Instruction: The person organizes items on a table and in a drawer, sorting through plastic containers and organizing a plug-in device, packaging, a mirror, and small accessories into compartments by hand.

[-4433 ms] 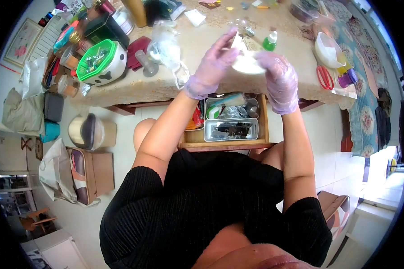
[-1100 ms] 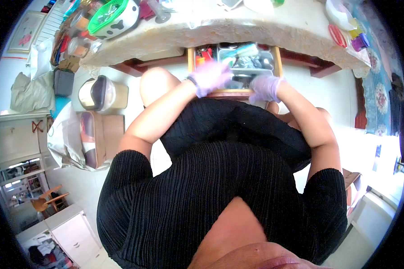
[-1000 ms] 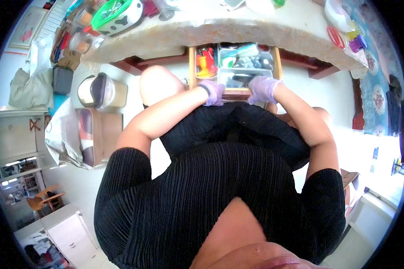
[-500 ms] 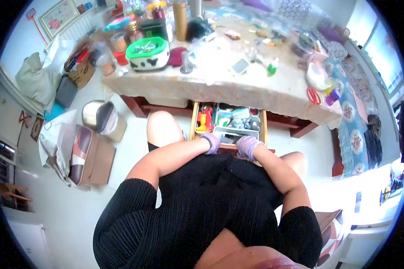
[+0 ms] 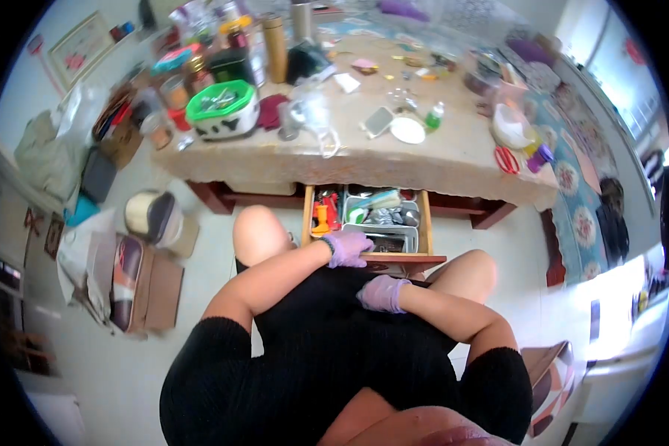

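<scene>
With clock positions taken from the open drawer, the left hand sits at seven o'clock, gloved, its fingers reaching over the drawer's front edge beside the front tray; whether it pinches, presses or merely rests there cannot be told. The right hand lies at six o'clock, gloved and loosely curled against the black garment over the lap, apart from the drawer; any grip is hidden. The drawer stands pulled out beneath the tabletop. Its front tray carries dark items; the rear tray holds a crumpled silvery bundle, and an orange object lies at nine o'clock. Above, on the tabletop, a white dish and a green bottle stand at one o'clock, red-handled scissors at two. The step in hand is judged to be handling at the drawer front; moving the drawer would call for a firm hold there, with the right hand and knees kept clear.
</scene>
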Motion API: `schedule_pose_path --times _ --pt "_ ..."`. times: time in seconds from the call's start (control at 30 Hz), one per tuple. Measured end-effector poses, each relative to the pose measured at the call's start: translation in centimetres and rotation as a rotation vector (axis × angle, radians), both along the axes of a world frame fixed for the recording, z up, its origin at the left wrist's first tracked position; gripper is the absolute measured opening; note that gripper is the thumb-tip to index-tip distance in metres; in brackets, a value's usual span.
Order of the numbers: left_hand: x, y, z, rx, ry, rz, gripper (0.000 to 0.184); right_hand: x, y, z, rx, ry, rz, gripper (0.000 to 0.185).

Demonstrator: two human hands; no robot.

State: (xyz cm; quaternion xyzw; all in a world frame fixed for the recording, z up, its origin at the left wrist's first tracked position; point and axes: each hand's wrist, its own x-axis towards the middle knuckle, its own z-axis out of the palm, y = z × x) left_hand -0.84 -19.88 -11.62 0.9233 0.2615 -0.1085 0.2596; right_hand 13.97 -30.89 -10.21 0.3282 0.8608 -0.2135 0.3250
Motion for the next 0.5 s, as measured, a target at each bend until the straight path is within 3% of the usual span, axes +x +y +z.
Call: schedule_pose_path --times 0.07,0.13,0.17,0.23,0.27,0.33,0.4,0.47,0.5 --pt "0.3 0.0 -0.8 0.034 -0.15 0.003 0.039 0.3 1.6 2.4 -0.045 0.183 -0.038 0.032" --pt "0.5 0.5 -1.7 0.051 -0.186 -0.012 0.036 1.8 3.6 4.0 -0.022 0.508 -0.239 0.028" --pt "0.5 0.9 -2.5 0.057 -0.169 -0.019 0.033 2.7 5.1 4.1 -0.018 0.44 -0.353 0.027" --pt "0.1 2.6 -5.2 -0.076 -0.263 0.044 0.032 5.8 7.7 4.9 0.174 0.646 -0.249 0.026" --pt "0.1 3.0 -6.0 -0.214 -0.355 0.121 0.031 7.5 8.8 5.8 0.367 0.906 -0.019 0.026" --pt "0.5 1.9 -1.2 -0.205 -0.234 0.076 0.03 9.1 9.9 9.4 0.277 1.016 -0.316 0.028" --pt "1.1 1.8 -0.2 -0.224 -0.21 0.045 0.03 10.9 11.8 11.0 0.413 0.879 -0.476 0.026" --pt "1.4 2.0 -1.8 -0.185 -0.179 0.031 0.028 12.9 13.3 12.1 0.604 1.018 -0.637 0.014" --pt "1.5 1.6 -0.9 -0.101 -0.066 0.033 0.03 14.7 15.5 11.8 0.947 0.892 -0.508 0.012"
